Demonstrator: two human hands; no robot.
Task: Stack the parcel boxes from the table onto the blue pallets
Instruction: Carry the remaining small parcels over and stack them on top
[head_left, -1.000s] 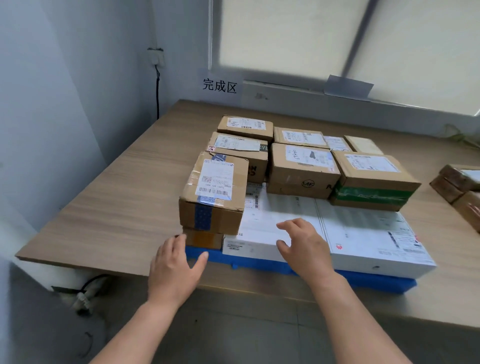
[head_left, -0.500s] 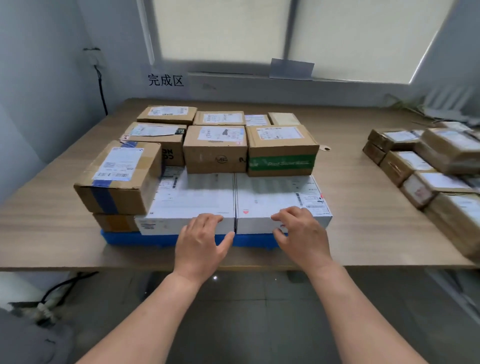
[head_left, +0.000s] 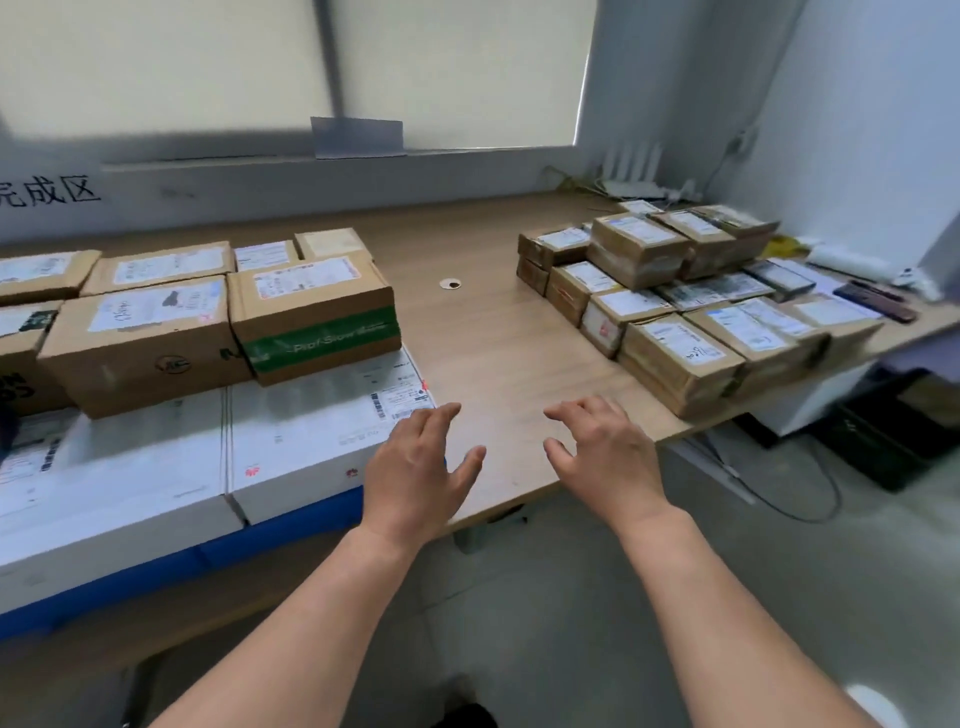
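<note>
A blue pallet lies on the wooden table at the left. It carries two flat white boxes and several brown parcel boxes, one with green tape. Another pile of brown parcel boxes sits on the table at the right. My left hand hovers over the near right corner of the white boxes, fingers spread, holding nothing. My right hand hovers above the bare table near its front edge, fingers loosely curved, empty.
A round cable hole marks the table's middle. A white router, cables and small items lie at the back right by the wall. A black case and a cable are on the floor under the table's right end.
The view has swung to the right, bringing the right-hand pile of parcels closer. Both hands left the front of the white boxes and moved right, over the pallet's corner and the bare table.
</note>
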